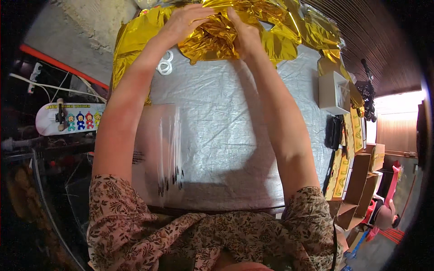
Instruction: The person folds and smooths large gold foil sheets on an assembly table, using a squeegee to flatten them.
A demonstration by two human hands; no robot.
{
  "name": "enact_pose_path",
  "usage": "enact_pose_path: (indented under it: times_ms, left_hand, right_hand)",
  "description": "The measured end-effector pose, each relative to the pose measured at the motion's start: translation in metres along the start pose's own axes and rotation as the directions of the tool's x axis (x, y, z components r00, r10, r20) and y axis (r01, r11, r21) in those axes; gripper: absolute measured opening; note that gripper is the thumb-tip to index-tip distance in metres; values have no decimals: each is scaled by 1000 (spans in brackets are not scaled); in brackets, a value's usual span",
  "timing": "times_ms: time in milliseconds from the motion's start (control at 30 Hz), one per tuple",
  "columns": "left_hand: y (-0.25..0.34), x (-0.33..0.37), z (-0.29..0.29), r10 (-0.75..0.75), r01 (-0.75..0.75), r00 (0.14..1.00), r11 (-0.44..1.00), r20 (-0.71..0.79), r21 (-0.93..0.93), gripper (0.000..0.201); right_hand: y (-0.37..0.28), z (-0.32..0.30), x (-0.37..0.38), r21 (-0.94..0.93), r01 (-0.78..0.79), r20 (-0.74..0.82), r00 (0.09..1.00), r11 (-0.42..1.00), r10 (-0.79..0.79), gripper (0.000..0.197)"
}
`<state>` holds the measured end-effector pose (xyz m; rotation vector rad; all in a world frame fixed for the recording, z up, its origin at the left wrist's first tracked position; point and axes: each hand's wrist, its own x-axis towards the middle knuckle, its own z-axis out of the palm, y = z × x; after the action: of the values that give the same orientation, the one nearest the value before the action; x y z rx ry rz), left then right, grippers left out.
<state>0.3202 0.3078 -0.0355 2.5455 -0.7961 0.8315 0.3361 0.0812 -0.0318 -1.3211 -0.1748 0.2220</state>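
Crumpled gold foil (pixel 210 41) between both hands (pixel 181 25).

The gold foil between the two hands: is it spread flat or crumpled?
Crumpled: between the left hand and right hand, the gold foil shows many creases and uneven folds instead of a smooth surface.
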Motion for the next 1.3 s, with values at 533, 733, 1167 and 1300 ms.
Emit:
enact_pose_path:
  times_ms: [533, 733, 1167, 1300]
  left_hand:
    - [4, -30, -23, 176, -185, 981, 974, 82, 127, 28]
    - [18, -33, -52, -324, 191, 863, 920, 388, 344, 37]
    - [41, 58, 108, -491, 463, 826, 871, 277, 161, 60]
    - [24, 26, 110, -472, 358, 831, 859, 295, 366, 63]
  right_hand:
    - [42, -63, 68, 520, -216, -116, 941, 826, 319, 32]
    - [20, -42, 27, 723, -116, -93, 960, 681, 262, 46]
    - [-70, -141, 35, 136, 298, 58, 950, 945, -308, 34]
    - [-211, -131, -27, 445, 205, 71, 962, 872, -262, 38]
